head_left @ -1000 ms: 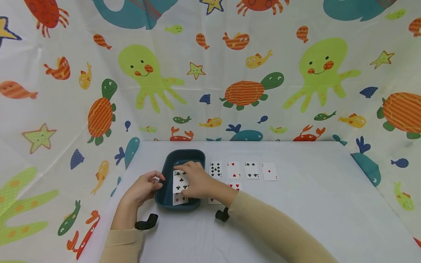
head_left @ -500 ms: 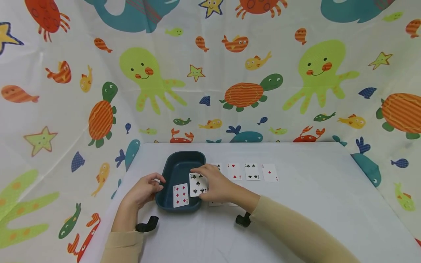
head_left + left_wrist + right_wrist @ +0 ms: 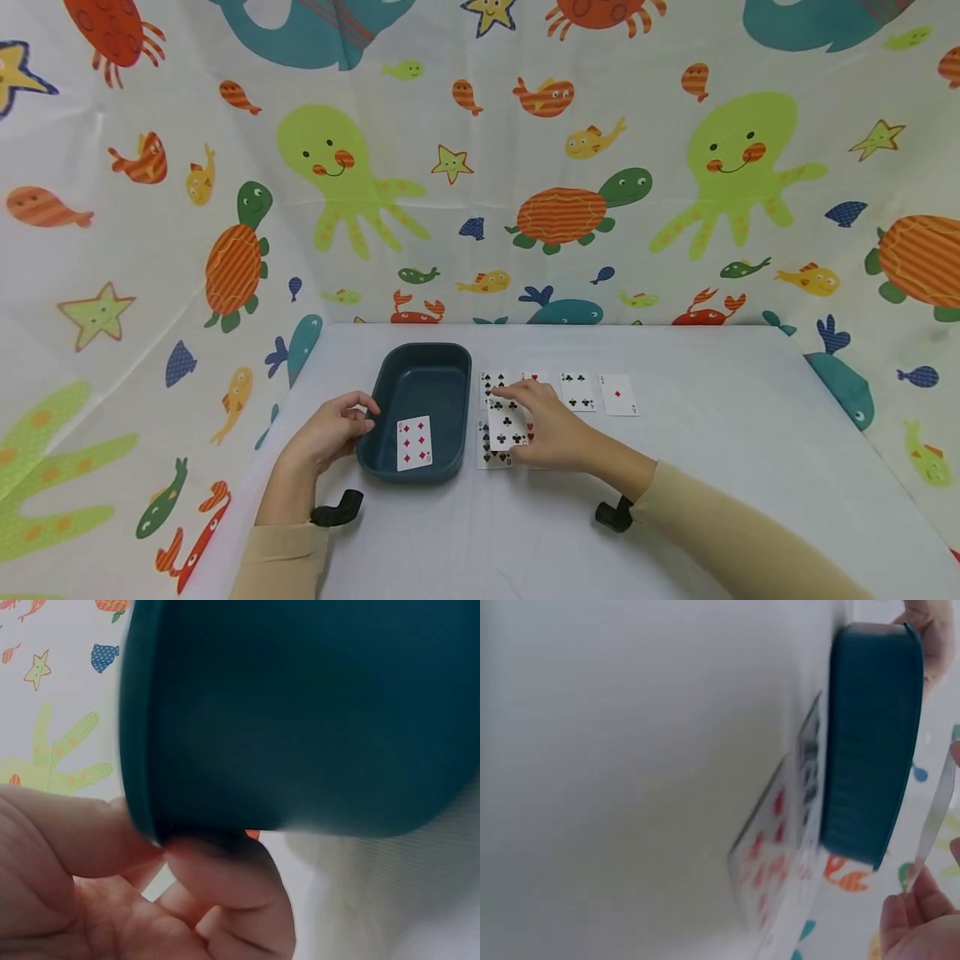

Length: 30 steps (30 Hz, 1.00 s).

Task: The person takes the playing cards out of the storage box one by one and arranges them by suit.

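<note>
My left hand [image 3: 333, 432] pinches the left rim of a dark teal tray [image 3: 426, 382]; the left wrist view shows thumb and finger meeting at the tray's edge [image 3: 146, 750]. A six of diamonds [image 3: 415, 443] lies face up inside the tray. To the right of the tray, my right hand [image 3: 553, 429] holds a five of clubs [image 3: 507, 427] between thumb and fingers. This card is raised above the table and partly covers other cards. In the right wrist view the held card [image 3: 936, 814] is seen nearly edge-on.
Face-up cards lie in two rows right of the tray. The back row includes a black spade card [image 3: 491, 382], a club card [image 3: 577, 392] and an ace of diamonds [image 3: 618, 394]. In the front row, a black card [image 3: 483, 457] is partly covered; a red one is mostly hidden.
My right hand has carried the five of clubs out of the tray, rightward over the rows of cards. The six of diamonds is now uncovered. My left hand stays at the tray's rim.
</note>
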{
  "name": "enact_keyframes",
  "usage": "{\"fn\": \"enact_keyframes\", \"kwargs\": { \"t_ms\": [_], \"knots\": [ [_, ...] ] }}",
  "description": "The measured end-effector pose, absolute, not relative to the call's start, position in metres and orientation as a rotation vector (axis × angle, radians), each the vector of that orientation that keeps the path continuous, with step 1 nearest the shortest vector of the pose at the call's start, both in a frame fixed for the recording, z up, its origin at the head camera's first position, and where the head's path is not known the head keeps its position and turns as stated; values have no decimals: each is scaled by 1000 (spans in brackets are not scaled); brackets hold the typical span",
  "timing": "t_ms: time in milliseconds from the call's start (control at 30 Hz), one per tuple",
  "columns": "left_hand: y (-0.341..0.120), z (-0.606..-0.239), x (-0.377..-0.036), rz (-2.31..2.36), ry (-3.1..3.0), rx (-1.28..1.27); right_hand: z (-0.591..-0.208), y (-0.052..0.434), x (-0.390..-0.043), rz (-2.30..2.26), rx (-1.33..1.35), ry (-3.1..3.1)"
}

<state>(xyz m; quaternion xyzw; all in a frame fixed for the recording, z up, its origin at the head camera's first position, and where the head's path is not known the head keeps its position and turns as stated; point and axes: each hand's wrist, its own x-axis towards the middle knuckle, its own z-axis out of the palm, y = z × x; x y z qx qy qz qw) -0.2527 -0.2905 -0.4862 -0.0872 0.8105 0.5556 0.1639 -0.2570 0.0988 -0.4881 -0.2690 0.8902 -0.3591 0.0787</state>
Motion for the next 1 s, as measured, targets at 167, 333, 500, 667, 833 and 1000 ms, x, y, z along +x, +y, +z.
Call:
{"fn": "enact_keyframes", "kwargs": {
  "t_ms": [167,333,500,667,833,1000],
  "knots": [
    [-290,-487,-253,1588,2306,-253,-494,119,-253,-1065,-749,2698],
    [-290,-486,-254,1588,2311,-255,-499,137,-252,-1001,-710,2735],
    [-290,-487,-253,1591,2306,-264,-507,157,-250,-953,-657,2754],
    [-290,-486,-253,1578,2314,-271,-513,174,-248,-912,-598,2760],
    [-290,-486,-252,1579,2310,-274,-517,187,-247,-867,-549,2756],
    [-290,-486,-253,1597,2294,-255,-519,196,-245,-846,-515,2754]
  ]
}}
